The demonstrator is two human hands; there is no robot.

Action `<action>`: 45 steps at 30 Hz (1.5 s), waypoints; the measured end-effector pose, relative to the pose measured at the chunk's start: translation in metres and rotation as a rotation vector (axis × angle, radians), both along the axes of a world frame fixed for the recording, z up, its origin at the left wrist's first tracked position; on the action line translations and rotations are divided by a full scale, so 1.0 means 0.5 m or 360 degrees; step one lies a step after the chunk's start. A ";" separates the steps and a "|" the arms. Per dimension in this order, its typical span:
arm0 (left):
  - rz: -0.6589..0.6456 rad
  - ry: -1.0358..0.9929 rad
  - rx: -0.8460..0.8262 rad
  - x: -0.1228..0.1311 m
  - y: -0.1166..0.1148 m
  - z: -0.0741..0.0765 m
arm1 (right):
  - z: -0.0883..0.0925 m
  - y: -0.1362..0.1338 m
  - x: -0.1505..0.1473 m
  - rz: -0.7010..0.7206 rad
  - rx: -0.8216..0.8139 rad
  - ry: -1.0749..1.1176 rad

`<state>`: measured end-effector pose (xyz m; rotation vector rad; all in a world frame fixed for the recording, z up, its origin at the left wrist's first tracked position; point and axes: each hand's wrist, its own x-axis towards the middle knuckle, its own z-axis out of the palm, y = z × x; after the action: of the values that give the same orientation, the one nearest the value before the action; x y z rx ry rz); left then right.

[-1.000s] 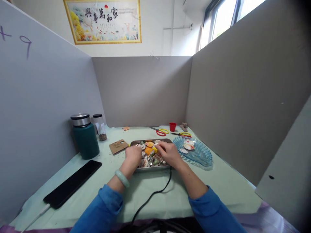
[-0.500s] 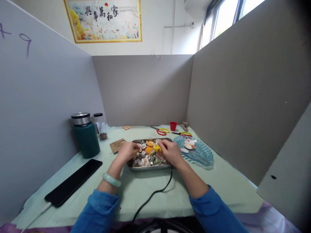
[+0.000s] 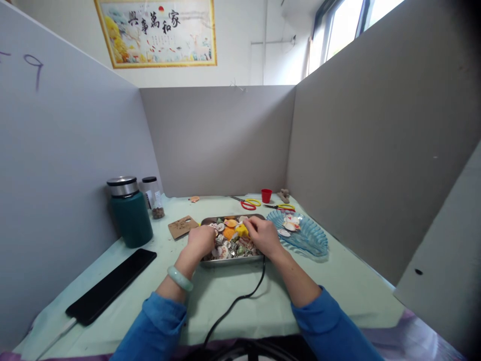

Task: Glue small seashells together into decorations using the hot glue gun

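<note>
A shallow metal tray [image 3: 235,260] in front of me is heaped with small seashells [image 3: 224,250], grey-green and white pieces, orange shells [image 3: 229,232] and a yellow star-shaped piece [image 3: 241,230]. Over the tray's left side, my left hand [image 3: 202,240] is closed, its fingers curled down and mostly hidden behind the knuckles; a pale green bangle [image 3: 180,278] circles that wrist. My right hand [image 3: 266,236] comes over the right edge, thumb and fingertips pinched together close to the yellow piece. What either hand grips, if anything, is too small or hidden to make out.
Left stand a dark green flask [image 3: 131,220], a small jar [image 3: 154,198] and a phone [image 3: 112,286]. A brown card [image 3: 182,227] lies beside the tray. Right is a blue plate [image 3: 311,238] with shells. Scissors [image 3: 246,203] and a red cup [image 3: 266,195] are behind; a black cable [image 3: 238,299] runs forward.
My left hand has shifted slightly right and lower over the tray, its fingertips now out of sight. My right hand stays nearly in place. The whole view has moved slightly.
</note>
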<state>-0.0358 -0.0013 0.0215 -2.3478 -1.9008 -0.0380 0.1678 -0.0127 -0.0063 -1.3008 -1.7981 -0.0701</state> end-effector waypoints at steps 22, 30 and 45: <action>-0.0148 -0.1947 -0.0705 0.024 0.015 -0.032 | 0.003 -0.008 0.010 -0.0247 -0.0559 -0.0470; -0.0227 -0.2543 -0.1141 0.017 0.011 -0.023 | 0.018 0.014 0.014 0.0272 -0.0448 0.1222; -0.0415 -0.2326 -0.0528 0.071 0.011 -0.035 | 0.018 0.019 -0.002 0.0971 -0.0790 0.2645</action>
<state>-0.0002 0.0044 0.0042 -3.0458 -1.9367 -2.0819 0.1666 -0.0032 0.0027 -0.5430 -0.5933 1.4183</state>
